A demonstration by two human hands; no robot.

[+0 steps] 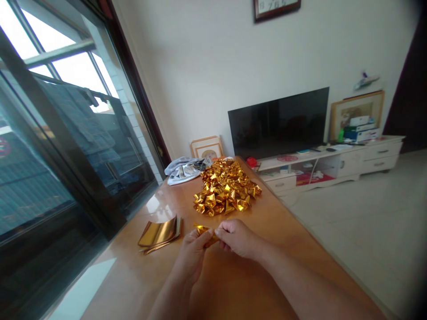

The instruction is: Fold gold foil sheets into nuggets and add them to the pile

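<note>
Between my two hands is a piece of folded gold foil paper, held just above the table. My left hand is closed on it, thumb on top, with one folded end sticking out past the fingers. My right hand pinches the other end between thumb and fingers. Much of the piece is hidden by the fingers. Left of my hands lies a stack of flat gold foil sheets, slightly curled. Beyond them rises a heap of folded gold foil pieces.
The wooden table runs away from me. A grey and white cloth bundle lies at its far left. Past it stand a framed picture, a television and a white cabinet. Glass doors are on the left.
</note>
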